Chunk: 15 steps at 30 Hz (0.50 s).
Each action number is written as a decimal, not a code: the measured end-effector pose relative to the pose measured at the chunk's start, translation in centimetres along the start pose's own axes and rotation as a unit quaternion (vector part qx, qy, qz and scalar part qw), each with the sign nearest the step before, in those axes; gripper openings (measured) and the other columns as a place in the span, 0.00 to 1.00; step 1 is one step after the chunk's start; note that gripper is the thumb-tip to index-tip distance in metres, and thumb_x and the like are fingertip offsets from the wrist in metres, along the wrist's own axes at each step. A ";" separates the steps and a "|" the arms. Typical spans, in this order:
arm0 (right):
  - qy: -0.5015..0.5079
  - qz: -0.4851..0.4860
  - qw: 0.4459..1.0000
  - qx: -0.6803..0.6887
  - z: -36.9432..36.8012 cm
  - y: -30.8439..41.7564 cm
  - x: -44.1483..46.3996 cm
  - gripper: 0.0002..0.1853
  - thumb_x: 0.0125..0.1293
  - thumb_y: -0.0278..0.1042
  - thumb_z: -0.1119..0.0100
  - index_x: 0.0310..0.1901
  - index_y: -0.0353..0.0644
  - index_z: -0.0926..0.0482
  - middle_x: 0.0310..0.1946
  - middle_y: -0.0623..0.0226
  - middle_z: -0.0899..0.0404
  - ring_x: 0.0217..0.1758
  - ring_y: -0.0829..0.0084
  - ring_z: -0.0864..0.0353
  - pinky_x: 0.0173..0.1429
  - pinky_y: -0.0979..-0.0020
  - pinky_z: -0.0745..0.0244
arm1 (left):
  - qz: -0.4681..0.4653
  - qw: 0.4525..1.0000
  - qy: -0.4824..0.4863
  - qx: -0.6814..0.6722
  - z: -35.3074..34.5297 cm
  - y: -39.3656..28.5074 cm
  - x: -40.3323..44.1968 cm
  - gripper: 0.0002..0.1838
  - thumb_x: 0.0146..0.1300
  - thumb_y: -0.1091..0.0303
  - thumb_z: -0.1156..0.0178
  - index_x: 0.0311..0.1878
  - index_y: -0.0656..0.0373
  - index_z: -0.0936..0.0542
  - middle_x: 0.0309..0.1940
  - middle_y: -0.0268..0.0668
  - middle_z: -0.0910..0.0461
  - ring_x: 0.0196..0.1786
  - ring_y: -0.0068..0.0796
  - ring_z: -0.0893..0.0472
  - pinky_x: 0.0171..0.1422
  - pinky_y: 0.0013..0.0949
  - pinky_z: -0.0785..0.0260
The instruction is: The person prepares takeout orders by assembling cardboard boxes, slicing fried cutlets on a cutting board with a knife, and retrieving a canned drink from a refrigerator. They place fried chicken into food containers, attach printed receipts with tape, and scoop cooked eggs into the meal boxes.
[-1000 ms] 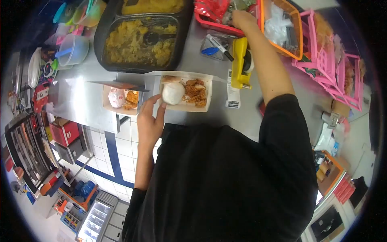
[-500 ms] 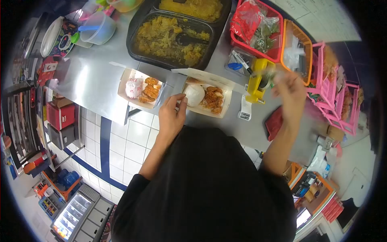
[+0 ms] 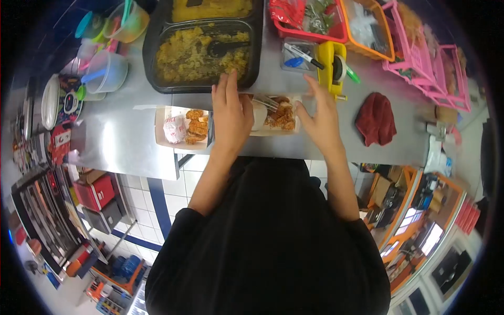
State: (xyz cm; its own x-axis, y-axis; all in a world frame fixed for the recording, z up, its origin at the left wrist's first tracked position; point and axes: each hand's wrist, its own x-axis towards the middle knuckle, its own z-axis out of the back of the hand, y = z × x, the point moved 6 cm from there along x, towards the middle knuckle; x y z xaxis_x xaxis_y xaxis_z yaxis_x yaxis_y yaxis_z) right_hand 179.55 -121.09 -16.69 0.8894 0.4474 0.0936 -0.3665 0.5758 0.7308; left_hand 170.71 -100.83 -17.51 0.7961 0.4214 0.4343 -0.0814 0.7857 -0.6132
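Observation:
An open takeaway box [image 3: 291, 129] lies between my hands, holding pieces of fried chicken [image 3: 285, 116] and a white wrapped mound [image 3: 259, 116]. Something thin and shiny, perhaps wrapped cutlery [image 3: 269, 101], rests on top of the food. My left hand [image 3: 231, 121] covers the box's left side, its fingers stretched toward the back edge. At the right edge my right hand [image 3: 323, 122] has thumb and fingers spread apart. A second open box [image 3: 161, 134] sits to the left, with a paper-wrapped mound [image 3: 175, 129] and fried chicken [image 3: 197, 127].
Behind the boxes stands a black two-part tray [image 3: 150, 58] of yellow food. A yellow tape dispenser [image 3: 325, 55], pen box [image 3: 289, 62], red basket [image 3: 341, 34] and orange basket [image 3: 386, 51] are at back right. A dark red cloth [image 3: 376, 119] lies right; plastic cups [image 3: 107, 71] stand left.
My right hand has come left from beside the tape dispenser to the box. My left hand has moved over the box's left side. Shiny thin items now lie on the food.

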 end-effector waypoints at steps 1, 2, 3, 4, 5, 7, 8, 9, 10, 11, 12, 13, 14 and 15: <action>-0.005 -0.003 1.000 -0.004 -0.1 -0.5 -1.0 0.32 0.59 0.28 0.32 0.67 0.45 0.27 0.63 0.48 0.25 0.68 0.48 0.29 0.69 0.55 0.33 | 0.030 0.994 0.102 -0.029 -1.2 0.7 0.2 0.24 0.61 0.79 0.37 0.63 0.65 0.24 0.53 0.50 0.19 0.56 0.54 0.21 0.67 0.49 0.30; 0.040 -0.043 0.998 -0.035 -1.0 -1.7 -2.5 0.33 0.60 0.28 0.33 0.69 0.47 0.29 0.66 0.44 0.29 0.70 0.45 0.31 0.72 0.55 0.36 | 0.027 0.994 0.099 -0.033 -1.4 0.9 -0.5 0.24 0.61 0.79 0.37 0.63 0.65 0.24 0.53 0.50 0.19 0.56 0.54 0.21 0.67 0.49 0.30; 0.063 -0.064 0.995 -0.049 -2.2 -2.9 -4.0 0.34 0.60 0.27 0.34 0.70 0.49 0.29 0.67 0.42 0.31 0.71 0.43 0.32 0.73 0.55 0.37 | -0.003 0.988 0.150 -0.041 -2.0 1.0 -2.8 0.26 0.61 0.79 0.37 0.64 0.63 0.26 0.55 0.51 0.21 0.57 0.57 0.22 0.68 0.50 0.31; 0.087 -0.083 0.991 -0.063 -3.3 -4.0 -5.4 0.35 0.61 0.27 0.34 0.71 0.50 0.30 0.69 0.40 0.33 0.72 0.42 0.33 0.74 0.55 0.38 | -0.032 0.978 0.203 -0.047 -2.7 1.1 -5.1 0.28 0.61 0.78 0.37 0.66 0.62 0.27 0.57 0.53 0.22 0.58 0.59 0.23 0.70 0.51 0.32; 0.060 -0.050 0.996 -0.053 -4.3 -4.6 -6.7 0.36 0.62 0.26 0.36 0.73 0.52 0.31 0.71 0.35 0.40 0.74 0.38 0.38 0.76 0.55 0.40 | -0.034 0.978 0.203 -0.045 -3.2 1.4 -6.5 0.28 0.61 0.78 0.37 0.66 0.62 0.27 0.57 0.53 0.22 0.58 0.59 0.23 0.70 0.51 0.32; 0.060 -0.049 0.996 0.034 -6.2 -5.9 -8.3 0.38 0.64 0.23 0.38 0.76 0.55 0.35 0.76 0.26 0.57 0.79 0.31 0.50 0.79 0.55 0.43 | -0.078 0.981 0.159 -0.085 -3.8 1.0 -9.2 0.34 0.60 0.74 0.33 0.71 0.60 0.30 0.62 0.53 0.24 0.64 0.61 0.25 0.72 0.51 0.34; 0.060 -0.053 0.996 0.038 -7.0 -6.7 -8.8 0.38 0.64 0.23 0.38 0.76 0.55 0.35 0.76 0.26 0.57 0.79 0.31 0.50 0.79 0.55 0.43 | -0.078 0.980 0.164 -0.083 -4.3 1.1 -10.3 0.34 0.60 0.74 0.33 0.71 0.60 0.30 0.62 0.53 0.24 0.64 0.61 0.25 0.72 0.51 0.34; 0.060 -0.052 0.994 0.081 -7.8 -7.5 -9.0 0.38 0.64 0.22 0.39 0.76 0.56 0.35 0.76 0.26 0.58 0.79 0.31 0.50 0.78 0.55 0.42 | -0.007 0.991 0.113 -0.074 -4.3 2.1 -10.6 0.35 0.60 0.72 0.32 0.72 0.61 0.31 0.66 0.54 0.27 0.68 0.62 0.28 0.72 0.49 0.34; 0.058 -0.047 0.990 0.123 -8.0 -7.6 -8.6 0.39 0.64 0.21 0.40 0.76 0.56 0.36 0.77 0.25 0.59 0.80 0.32 0.51 0.77 0.55 0.40 | 0.059 0.995 0.056 -0.064 -4.4 3.2 -10.7 0.37 0.60 0.69 0.31 0.73 0.63 0.32 0.70 0.54 0.29 0.72 0.62 0.31 0.72 0.47 0.35; 0.059 -0.055 0.989 0.120 -8.0 -7.9 -8.4 0.38 0.65 0.21 0.41 0.77 0.55 0.37 0.77 0.29 0.54 0.78 0.34 0.43 0.73 0.57 0.33 | 0.093 0.993 0.052 -0.050 -4.9 4.7 -10.9 0.38 0.63 0.65 0.33 0.74 0.66 0.35 0.70 0.57 0.29 0.74 0.55 0.30 0.71 0.42 0.33; 0.053 -0.048 0.990 0.125 -7.9 -8.0 -7.9 0.38 0.65 0.21 0.41 0.77 0.55 0.37 0.77 0.29 0.54 0.78 0.34 0.43 0.73 0.57 0.33 | 0.085 0.994 0.048 -0.046 -4.7 4.7 -10.1 0.38 0.63 0.65 0.33 0.74 0.66 0.35 0.70 0.57 0.29 0.74 0.55 0.30 0.71 0.42 0.33; 0.041 -0.031 0.988 0.147 -7.6 -8.1 -7.4 0.36 0.65 0.21 0.42 0.75 0.54 0.34 0.74 0.33 0.46 0.73 0.38 0.36 0.70 0.59 0.30 | 0.179 0.970 0.102 -0.127 -5.2 5.8 -10.1 0.39 0.63 0.64 0.34 0.74 0.69 0.35 0.66 0.58 0.26 0.71 0.56 0.27 0.69 0.42 0.31; 0.030 -0.015 0.985 0.168 -7.4 -8.1 -7.1 0.34 0.65 0.20 0.43 0.73 0.53 0.32 0.72 0.37 0.37 0.69 0.42 0.28 0.67 0.61 0.26 | 0.271 0.928 0.156 -0.205 -6.0 6.5 -10.6 0.39 0.62 0.63 0.35 0.73 0.72 0.36 0.63 0.59 0.23 0.68 0.56 0.24 0.68 0.42 0.30; 0.028 -0.014 0.985 0.171 -7.1 -8.2 -6.9 0.34 0.65 0.20 0.43 0.73 0.53 0.32 0.72 0.37 0.37 0.69 0.42 0.28 0.67 0.61 0.26 | 0.207 0.965 0.100 -0.129 -5.3 6.0 -10.2 0.31 0.65 0.67 0.40 0.70 0.70 0.31 0.52 0.60 0.17 0.57 0.51 0.16 0.60 0.40 0.25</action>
State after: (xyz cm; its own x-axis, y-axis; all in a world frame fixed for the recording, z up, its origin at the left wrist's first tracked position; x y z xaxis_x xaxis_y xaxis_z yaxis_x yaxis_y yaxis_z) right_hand 174.49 -123.98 -28.12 0.8776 0.4778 0.0391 -0.2198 0.3284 0.9186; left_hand 165.29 -102.76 -29.10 0.8291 0.5591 -0.0028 -0.2854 0.4189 -0.8620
